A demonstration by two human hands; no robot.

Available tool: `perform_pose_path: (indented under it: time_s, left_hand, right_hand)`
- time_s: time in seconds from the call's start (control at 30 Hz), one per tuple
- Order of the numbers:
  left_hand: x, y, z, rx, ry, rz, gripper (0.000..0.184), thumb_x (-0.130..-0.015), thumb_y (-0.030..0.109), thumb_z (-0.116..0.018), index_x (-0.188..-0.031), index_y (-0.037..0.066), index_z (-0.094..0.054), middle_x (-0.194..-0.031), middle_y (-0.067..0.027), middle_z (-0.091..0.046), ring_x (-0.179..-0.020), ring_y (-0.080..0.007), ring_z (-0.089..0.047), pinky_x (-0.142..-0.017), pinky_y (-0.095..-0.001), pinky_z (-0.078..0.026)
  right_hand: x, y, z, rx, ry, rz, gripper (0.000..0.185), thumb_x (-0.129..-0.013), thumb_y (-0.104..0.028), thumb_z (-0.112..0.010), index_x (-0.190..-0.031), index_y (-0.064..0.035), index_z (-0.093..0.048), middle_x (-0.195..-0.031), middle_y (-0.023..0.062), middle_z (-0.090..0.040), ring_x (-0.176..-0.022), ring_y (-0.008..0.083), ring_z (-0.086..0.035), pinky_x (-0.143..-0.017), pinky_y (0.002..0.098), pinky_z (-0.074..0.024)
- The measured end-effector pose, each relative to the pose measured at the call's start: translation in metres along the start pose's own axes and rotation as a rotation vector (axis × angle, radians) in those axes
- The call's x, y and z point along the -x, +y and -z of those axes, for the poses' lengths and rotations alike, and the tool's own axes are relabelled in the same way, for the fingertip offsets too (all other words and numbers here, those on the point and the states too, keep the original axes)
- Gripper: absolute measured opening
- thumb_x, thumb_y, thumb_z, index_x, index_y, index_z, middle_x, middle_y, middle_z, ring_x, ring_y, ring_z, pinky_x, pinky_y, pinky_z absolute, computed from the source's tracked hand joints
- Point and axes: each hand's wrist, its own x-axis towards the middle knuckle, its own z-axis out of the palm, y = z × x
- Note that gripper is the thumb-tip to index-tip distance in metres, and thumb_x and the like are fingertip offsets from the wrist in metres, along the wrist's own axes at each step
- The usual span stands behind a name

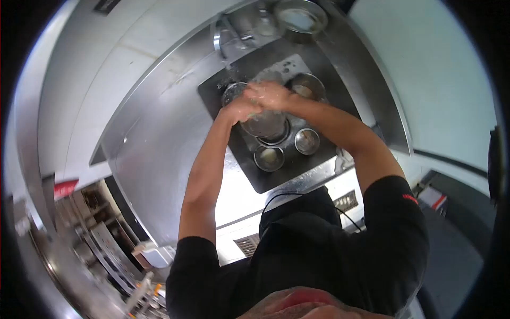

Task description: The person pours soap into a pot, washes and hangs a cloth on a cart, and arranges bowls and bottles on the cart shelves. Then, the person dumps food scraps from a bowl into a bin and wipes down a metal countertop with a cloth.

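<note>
My left hand (243,110) and my right hand (268,95) meet over the sink (248,166), wet and blurred by motion. Whether they hold anything is too smeared to tell. Just beneath them is a large round bowl (264,125). Water runs from the faucet (217,38) into another round vessel (232,93) beside my left hand. Two small metal bowls stand in the near part of the sink, one (269,158) with something pale inside, the other (307,141) further right. A metal pot (308,86) lies right of my right hand.
Behind the sink stands a large metal basin (300,20) near a clear container (264,24). The steel counter (159,143) extends left. A raised metal edge (380,80) runs along the right. Shelves with kitchen items (106,234) are at the lower left.
</note>
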Motion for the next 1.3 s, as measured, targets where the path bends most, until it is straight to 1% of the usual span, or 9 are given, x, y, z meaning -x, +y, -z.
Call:
perform_pose_path:
  time_s: [0.13, 0.23, 0.43, 0.6, 0.77, 0.9, 0.97, 1.13, 1.3]
  left_hand:
    - [-0.012, -0.025, -0.058, -0.654, 0.372, -0.022, 0.041, -0.083, 0.021, -0.071, -0.119, 0.002, -0.065, -0.114, -0.0236, -0.071, -0.104, -0.0295, -0.072, -0.08, -0.0436, -0.058]
    - [-0.004, -0.008, -0.08, -0.938, 0.21, -0.011, 0.042, -0.085, 0.022, -0.07, -0.122, 0.005, -0.06, -0.115, -0.025, -0.07, -0.106, -0.0369, -0.07, -0.082, -0.0479, -0.059]
    - [0.005, 0.048, -0.113, -0.963, 0.157, -0.313, 0.038, -0.082, 0.015, -0.072, -0.114, 0.006, -0.056, -0.104, -0.0207, -0.073, -0.094, -0.0405, -0.072, -0.078, -0.0514, -0.058]
    - [-0.021, 0.138, -0.158, -0.782, 0.243, -0.273, 0.047, -0.079, 0.022, -0.078, -0.114, 0.003, -0.052, -0.103, -0.0241, -0.071, -0.095, -0.0438, -0.07, -0.082, -0.0524, -0.056]
    - [-0.055, 0.202, -0.206, -0.295, 0.211, -0.364, 0.07, -0.075, 0.031, -0.085, -0.126, 0.001, -0.049, -0.117, -0.0278, -0.065, -0.11, -0.0447, -0.065, -0.094, -0.0499, -0.053]
    - [-0.097, 0.204, -0.281, -0.302, 0.117, -0.595, 0.096, -0.079, 0.038, -0.084, -0.15, -0.001, -0.033, -0.143, -0.0292, -0.048, -0.131, -0.0441, -0.052, -0.109, -0.0461, -0.046]
    - [-0.107, 0.198, -0.32, -0.438, -0.068, -0.438, 0.1, -0.084, 0.038, -0.078, -0.157, 0.0, -0.022, -0.155, -0.0293, -0.033, -0.139, -0.0459, -0.042, -0.116, -0.045, -0.039]
    - [-0.077, 0.2, -0.358, -0.476, 0.034, -0.561, 0.053, -0.094, 0.023, -0.065, -0.143, 0.007, -0.053, -0.139, -0.0205, -0.058, -0.132, -0.0382, -0.053, -0.108, -0.0437, -0.045]
    - [-0.099, 0.193, -0.321, -0.258, -0.151, -0.538, 0.041, -0.092, 0.027, -0.069, -0.129, 0.011, -0.064, -0.117, -0.0118, -0.071, -0.11, -0.0299, -0.068, -0.095, -0.0416, -0.053]
  right_hand:
    - [0.019, -0.047, 0.013, -0.147, -0.293, -0.444, 0.045, -0.076, -0.027, -0.075, -0.111, -0.0025, -0.062, -0.104, 0.0246, -0.07, -0.101, 0.0408, -0.07, -0.088, 0.0492, -0.0559]
    - [0.049, -0.066, 0.026, -0.285, -0.396, -0.666, 0.037, -0.074, -0.026, -0.075, -0.099, 0.0003, -0.069, -0.095, 0.0265, -0.072, -0.096, 0.0392, -0.071, -0.085, 0.0498, -0.0563]
    - [0.125, -0.059, 0.006, -0.655, -0.167, -0.783, 0.047, -0.069, -0.028, -0.076, -0.104, 0.0036, -0.07, -0.098, 0.0269, -0.072, -0.095, 0.0416, -0.071, -0.082, 0.0495, -0.0562]
    - [0.231, -0.077, 0.147, -0.374, 0.341, -0.799, 0.062, -0.084, -0.021, -0.073, -0.139, -0.0029, -0.052, -0.141, 0.0253, -0.055, -0.123, 0.0406, -0.058, -0.104, 0.0442, -0.0483]
    - [0.355, -0.116, 0.165, 0.394, -0.118, -1.381, 0.059, -0.084, -0.021, -0.073, -0.139, -0.0111, -0.055, -0.125, 0.0194, -0.06, -0.112, 0.0401, -0.061, -0.089, 0.0472, -0.0554]
    - [0.393, -0.115, 0.146, 0.323, 0.141, -1.384, 0.045, -0.085, -0.014, -0.07, -0.127, -0.0041, -0.057, -0.113, 0.0235, -0.063, -0.104, 0.0429, -0.062, -0.083, 0.0487, -0.0548]
    - [0.395, -0.122, 0.155, 0.277, 0.31, -1.467, 0.039, -0.086, -0.014, -0.069, -0.121, -0.0024, -0.057, -0.106, 0.0245, -0.064, -0.099, 0.044, -0.063, -0.081, 0.0499, -0.0536]
    - [0.403, -0.164, 0.19, 0.313, 0.509, -1.643, 0.033, -0.091, -0.018, -0.068, -0.116, -0.0015, -0.056, -0.093, 0.0246, -0.067, -0.085, 0.0444, -0.066, -0.074, 0.0511, -0.0516]
    - [0.408, -0.157, 0.197, 0.261, 0.555, -1.635, 0.033, -0.097, -0.034, -0.067, -0.103, -0.0028, -0.057, -0.077, 0.0225, -0.067, -0.07, 0.0436, -0.066, -0.063, 0.0487, -0.0511]
